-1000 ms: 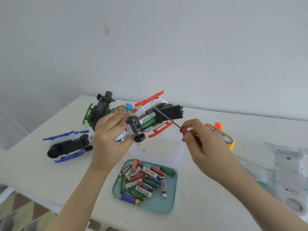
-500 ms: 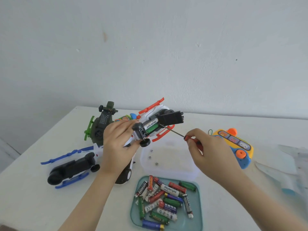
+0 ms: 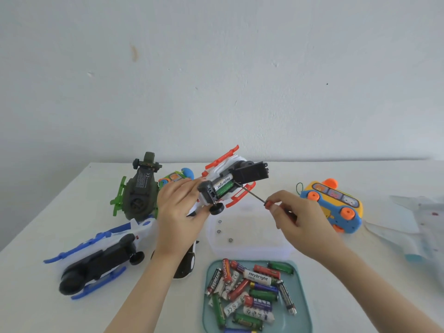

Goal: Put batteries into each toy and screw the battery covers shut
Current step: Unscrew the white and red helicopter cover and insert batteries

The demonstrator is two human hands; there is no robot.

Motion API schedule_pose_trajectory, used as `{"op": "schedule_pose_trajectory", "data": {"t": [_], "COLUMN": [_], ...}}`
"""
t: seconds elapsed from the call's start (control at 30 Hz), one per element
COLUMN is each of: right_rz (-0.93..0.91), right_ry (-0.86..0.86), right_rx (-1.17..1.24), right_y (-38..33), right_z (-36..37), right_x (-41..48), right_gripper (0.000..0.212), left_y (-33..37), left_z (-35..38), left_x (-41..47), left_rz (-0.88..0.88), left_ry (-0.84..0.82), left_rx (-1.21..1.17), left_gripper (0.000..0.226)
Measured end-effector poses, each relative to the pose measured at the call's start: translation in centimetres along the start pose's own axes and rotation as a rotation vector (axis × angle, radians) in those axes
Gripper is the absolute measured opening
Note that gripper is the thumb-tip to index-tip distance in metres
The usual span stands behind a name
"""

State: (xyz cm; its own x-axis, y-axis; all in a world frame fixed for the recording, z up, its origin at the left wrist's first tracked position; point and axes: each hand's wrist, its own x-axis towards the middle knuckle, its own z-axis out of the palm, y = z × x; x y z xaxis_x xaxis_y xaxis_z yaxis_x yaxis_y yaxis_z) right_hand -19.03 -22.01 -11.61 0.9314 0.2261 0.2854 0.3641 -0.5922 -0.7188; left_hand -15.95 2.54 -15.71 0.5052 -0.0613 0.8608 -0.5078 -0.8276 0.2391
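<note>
My left hand (image 3: 179, 207) grips a white toy helicopter with red skids (image 3: 228, 181), held belly-up above the table. Its battery bay is uncovered and shows a white Heybright cell and a green cell (image 3: 223, 186); the black cover (image 3: 251, 174) stands up at the bay's far end. My right hand (image 3: 295, 217) pinches a small red-handled screwdriver (image 3: 254, 195), its tip at the edge of the bay beside the cover. A teal tray (image 3: 301, 299) in front holds several loose batteries (image 3: 249, 292).
A clear plastic box (image 3: 249, 231) with three small screws lies under the hands. On the left are a blue-skid helicopter (image 3: 96, 258) and a green helicopter (image 3: 139, 191). A yellow-blue toy (image 3: 334, 205) and a white toy plane (image 3: 418, 227) lie right.
The camera view has shifted, so the table sits lower and more to the right in frame. The screwdriver tip stays at the battery bay; both hands keep their hold.
</note>
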Motion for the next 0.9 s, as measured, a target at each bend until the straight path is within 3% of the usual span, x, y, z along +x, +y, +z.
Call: {"op": "schedule_pose_trajectory", "data": {"t": [0.2,0.33,0.9], "right_rz": [-0.01,-0.028,-0.034], "right_ry": [-0.005,-0.07,-0.019], "right_rx": [0.084,0.057,-0.038], "right_y": [-0.1,-0.3,-0.2], "right_z": [0.2,1.1,0.1], "right_x": [-0.5,-1.2,-1.4], "right_gripper": [0.026,0.02,0.016], "left_y": [-1.0,-0.9,-0.3], "left_z": [0.0,0.7,2.1], "left_x": [-0.2,0.0,-0.2], "left_rz": [0.022,0.042,0.043], "left_ry": [-0.018,-0.014,0.001], "left_rx": [-0.014,-0.035,-0.045], "left_gripper": [0.035,0.035,0.032]}}
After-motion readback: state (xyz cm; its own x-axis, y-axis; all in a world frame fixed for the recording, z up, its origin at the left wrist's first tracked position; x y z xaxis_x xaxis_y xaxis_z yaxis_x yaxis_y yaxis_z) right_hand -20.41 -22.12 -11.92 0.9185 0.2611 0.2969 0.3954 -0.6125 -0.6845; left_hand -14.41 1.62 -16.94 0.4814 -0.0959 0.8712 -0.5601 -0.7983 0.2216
